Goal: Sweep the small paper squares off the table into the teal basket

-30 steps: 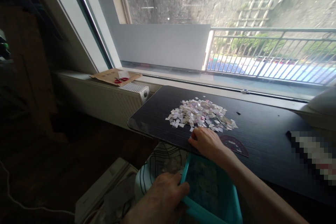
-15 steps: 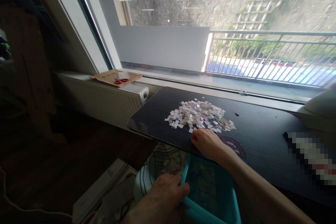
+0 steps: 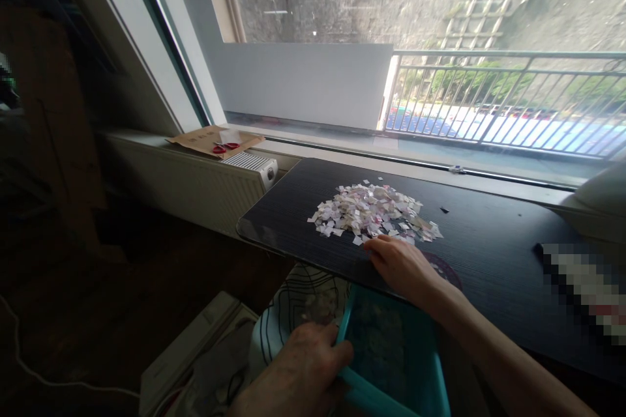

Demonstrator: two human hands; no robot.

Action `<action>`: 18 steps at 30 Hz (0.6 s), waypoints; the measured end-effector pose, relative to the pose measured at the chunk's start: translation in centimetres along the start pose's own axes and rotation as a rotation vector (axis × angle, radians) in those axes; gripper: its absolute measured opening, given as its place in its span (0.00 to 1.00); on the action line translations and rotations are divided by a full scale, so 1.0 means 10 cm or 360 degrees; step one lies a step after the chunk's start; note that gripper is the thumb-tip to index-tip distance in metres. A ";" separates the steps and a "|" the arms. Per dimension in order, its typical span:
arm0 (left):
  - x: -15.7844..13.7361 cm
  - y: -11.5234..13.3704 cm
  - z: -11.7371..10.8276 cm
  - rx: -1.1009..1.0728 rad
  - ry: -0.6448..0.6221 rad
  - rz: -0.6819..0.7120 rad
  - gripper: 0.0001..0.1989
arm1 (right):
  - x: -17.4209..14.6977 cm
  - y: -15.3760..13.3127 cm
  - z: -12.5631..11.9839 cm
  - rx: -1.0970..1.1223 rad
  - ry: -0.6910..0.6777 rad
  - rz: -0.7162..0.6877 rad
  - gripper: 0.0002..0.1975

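Note:
My left hand [image 3: 313, 358] is closed over the left rim of a teal plastic bin [image 3: 430, 365], its thumb on the rim. Pale scraps show dimly inside the bin, which sits below the table's front edge. A loose heap of small cut paper scraps [image 3: 366, 208], mostly white with a few pinkish ones, lies on the dark table [image 3: 283, 208]. My right hand [image 3: 398, 264] is at the near edge of the heap, palm down. Its loosely bent fingers reach forward to the closest scraps, and its thumb is hidden. My right forearm passes above the bin.
A purple translucent protractor [image 3: 447, 272] lies partly behind my right wrist. Red-handled scissors [image 3: 225, 147] rest on a brown envelope [image 3: 195, 141] above the radiator [image 3: 195, 192]. A pixelated object [image 3: 587, 290] is at the table's right. Patterned cloth [image 3: 278, 313] hangs beside the bin.
My right hand has shifted slightly right, and its fingers have loosened from a tighter curl toward the scraps. My left hand keeps its hold on the bin.

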State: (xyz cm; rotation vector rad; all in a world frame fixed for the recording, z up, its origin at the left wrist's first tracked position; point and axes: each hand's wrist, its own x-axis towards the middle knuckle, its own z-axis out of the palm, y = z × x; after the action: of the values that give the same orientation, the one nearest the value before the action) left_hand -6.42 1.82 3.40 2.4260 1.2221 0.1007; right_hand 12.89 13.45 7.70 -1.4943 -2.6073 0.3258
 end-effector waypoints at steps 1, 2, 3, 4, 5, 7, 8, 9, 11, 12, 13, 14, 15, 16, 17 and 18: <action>0.00 0.00 0.00 0.0002 0.0000 0.0005 0.06 | -0.02 0.05 -0.02 0.0025 0.0022 0.0017 0.15; 0.00 0.00 0.00 0.0005 0.0001 0.0010 0.05 | -0.02 0.10 -0.05 0.0042 0.0047 0.0046 0.16; 0.00 0.00 0.00 0.0008 -0.0002 0.0014 0.05 | -0.01 0.16 -0.08 0.0047 0.0078 0.0089 0.16; 0.00 0.01 0.00 0.0015 -0.0002 0.0012 0.04 | 0.01 0.21 -0.11 0.0036 0.0115 0.0142 0.16; 0.01 0.01 0.00 0.0024 -0.0004 -0.0002 0.04 | 0.06 0.27 -0.14 0.0013 0.0154 0.0197 0.16; 0.02 0.02 -0.01 0.0039 -0.0025 -0.0031 0.05 | 0.19 0.39 -0.20 -0.0037 0.0226 0.0286 0.17; 0.03 0.02 -0.02 0.0042 -0.0039 -0.0043 0.06 | 0.26 0.44 -0.23 -0.0052 0.0243 0.0314 0.17; 0.04 0.01 -0.02 0.0040 -0.0061 -0.0053 0.07 | 0.34 0.48 -0.26 -0.0064 0.0251 0.0336 0.16; 0.05 -0.01 -0.03 0.0018 -0.0134 -0.0064 0.08 | 0.44 0.52 -0.31 -0.0079 0.0236 0.0364 0.16; 0.05 -0.02 -0.03 0.0007 -0.0171 -0.0072 0.09 | 0.44 0.53 -0.33 -0.0082 0.0217 0.0367 0.15; 0.06 -0.03 -0.03 -0.0002 -0.0199 -0.0085 0.09 | 0.42 0.53 -0.35 -0.0079 0.0188 0.0359 0.15; 0.06 -0.05 -0.03 -0.0004 -0.0212 -0.0095 0.09 | 0.36 0.53 -0.36 -0.0067 0.0144 0.0338 0.14; 0.05 -0.06 -0.02 0.0001 -0.0203 -0.0103 0.09 | 0.26 0.53 -0.36 -0.0055 0.0095 0.0317 0.14; 0.05 -0.06 0.00 0.0006 -0.0184 -0.0100 0.09 | 0.14 0.53 -0.35 -0.0048 0.0053 0.0302 0.13; 0.04 -0.06 0.01 0.0010 -0.0165 -0.0087 0.09 | -0.01 0.55 -0.33 -0.0042 0.0006 0.0297 0.13; 0.04 -0.05 0.02 0.0014 -0.0147 -0.0069 0.09 | -0.16 0.58 -0.31 -0.0084 0.0007 0.0353 0.15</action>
State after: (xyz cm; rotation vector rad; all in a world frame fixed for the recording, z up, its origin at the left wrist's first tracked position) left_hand -6.55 2.32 2.96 2.3818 1.2355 -0.0293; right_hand 19.23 15.31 9.32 -1.8039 -2.4684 0.2756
